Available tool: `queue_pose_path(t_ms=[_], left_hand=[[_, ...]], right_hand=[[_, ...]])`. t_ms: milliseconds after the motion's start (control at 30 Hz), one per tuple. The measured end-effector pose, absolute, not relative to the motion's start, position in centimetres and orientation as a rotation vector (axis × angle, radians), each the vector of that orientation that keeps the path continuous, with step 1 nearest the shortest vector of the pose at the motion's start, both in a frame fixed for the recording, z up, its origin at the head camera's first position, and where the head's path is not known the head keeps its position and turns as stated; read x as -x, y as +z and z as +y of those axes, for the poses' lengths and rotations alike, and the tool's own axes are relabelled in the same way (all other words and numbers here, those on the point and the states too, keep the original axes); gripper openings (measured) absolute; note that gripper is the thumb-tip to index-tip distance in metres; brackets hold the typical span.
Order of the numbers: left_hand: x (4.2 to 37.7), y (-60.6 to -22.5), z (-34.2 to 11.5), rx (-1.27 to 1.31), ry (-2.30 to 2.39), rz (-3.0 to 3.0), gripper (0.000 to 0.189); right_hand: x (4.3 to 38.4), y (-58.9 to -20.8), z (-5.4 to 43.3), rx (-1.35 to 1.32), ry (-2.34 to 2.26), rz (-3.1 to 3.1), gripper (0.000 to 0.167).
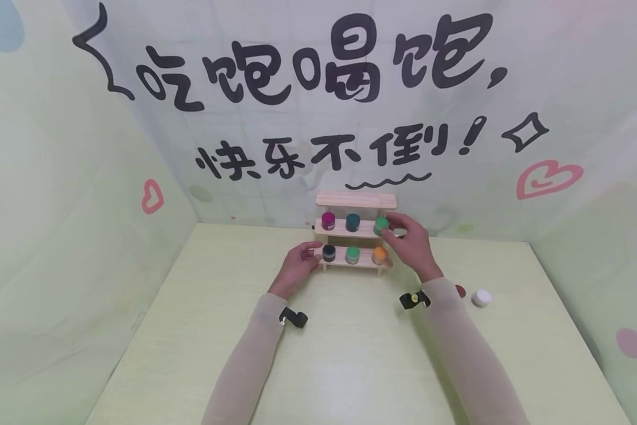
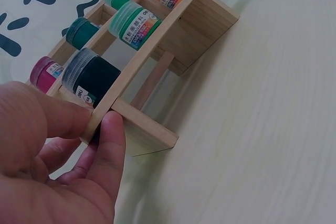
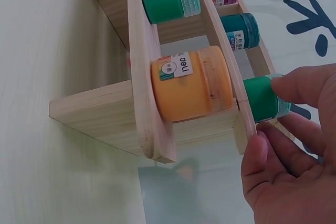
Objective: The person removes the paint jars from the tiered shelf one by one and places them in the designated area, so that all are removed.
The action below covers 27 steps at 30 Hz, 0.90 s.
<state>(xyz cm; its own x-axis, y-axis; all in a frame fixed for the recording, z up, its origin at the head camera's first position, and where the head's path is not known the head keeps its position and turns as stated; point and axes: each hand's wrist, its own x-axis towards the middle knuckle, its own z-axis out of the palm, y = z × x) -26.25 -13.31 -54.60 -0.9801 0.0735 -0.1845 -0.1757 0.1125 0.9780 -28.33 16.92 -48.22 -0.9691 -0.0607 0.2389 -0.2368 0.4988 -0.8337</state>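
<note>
A small wooden tiered rack [image 1: 356, 199] stands at the back of the table, holding paint jars. My left hand [image 1: 297, 268] grips the left end of its lower tier, thumb above and fingers below the wood [image 2: 142, 121]. On the middle tier sit a magenta jar [image 1: 328, 221], a teal jar [image 1: 352, 222] and, at the right end, a green jar [image 3: 261, 98]. My right hand [image 1: 414, 245] pinches that green jar by its lid end. A black jar [image 2: 92, 80], a lighter green jar [image 2: 134, 24] and an orange jar [image 3: 189, 85] line the lower tier.
Right of the rack, a white jar [image 1: 482, 298] stands on the table [image 1: 318, 354], beside a red one [image 1: 460, 291] partly covered by the right sleeve. A cloth backdrop [image 1: 275, 200] with black lettering hangs close behind the rack.
</note>
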Motion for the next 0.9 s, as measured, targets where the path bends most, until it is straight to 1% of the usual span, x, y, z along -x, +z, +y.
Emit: queue_pose_path(t_ms=[267,467,667,900], left_hand=[[26.1,-54.2,-13.3,0.087,1.996,2.184,0.039],[26.3,-54.6,-13.3,0.1,1.99,2.171,0.039],[26.2,-54.5,-13.3,0.102,1.994,2.176,0.039],[26.2,-54.5,-13.3,0.106,2.002,2.16,0.039]], right_hand=[[28.6,-48.0,16.5,-0.312,1.417,-2.571,0.047],[28.5,-47.9,16.8,-0.3,1.433,-2.557,0.045],[27.9,-48.0,17.3,-0.305,1.449,-2.525,0.039],[26.8,-48.1,18.4,-0.301,1.466,-2.517,0.041]])
